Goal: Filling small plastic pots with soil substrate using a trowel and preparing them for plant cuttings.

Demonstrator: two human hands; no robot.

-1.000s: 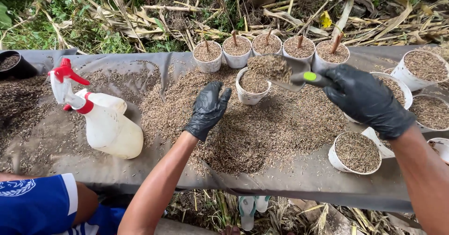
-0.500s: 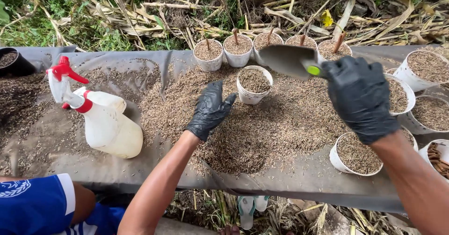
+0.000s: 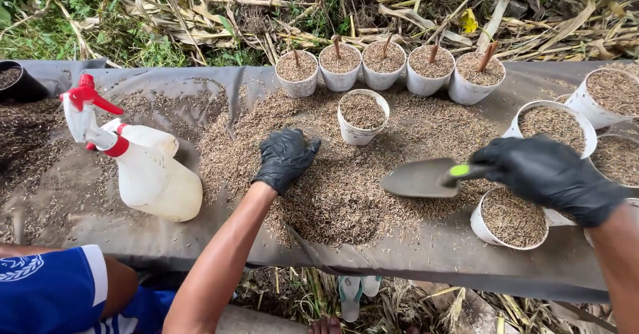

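Outdoors, a long grey sheet (image 3: 426, 254) is spread over a bench, and a wide heap of brown husks (image 3: 346, 187) is lying on its middle. At the left side of the heap, a white spray bottle (image 3: 150, 174) with a red trigger is laid tilted on the sheet. Five white cups (image 3: 385, 64) filled with husks are lined along the far edge, each with a short stick in it, and one more filled cup (image 3: 362, 117) is placed alone just in front of them. Other filled cups (image 3: 509, 217) are seen at the right. The left hand (image 3: 284, 158), in a black glove, is pressed on the heap with fingers curled together. The right hand (image 3: 549, 174), also gloved, is closed around the handle of a small grey trowel (image 3: 423, 177), which is held low over the right part of the heap, its blade empty.
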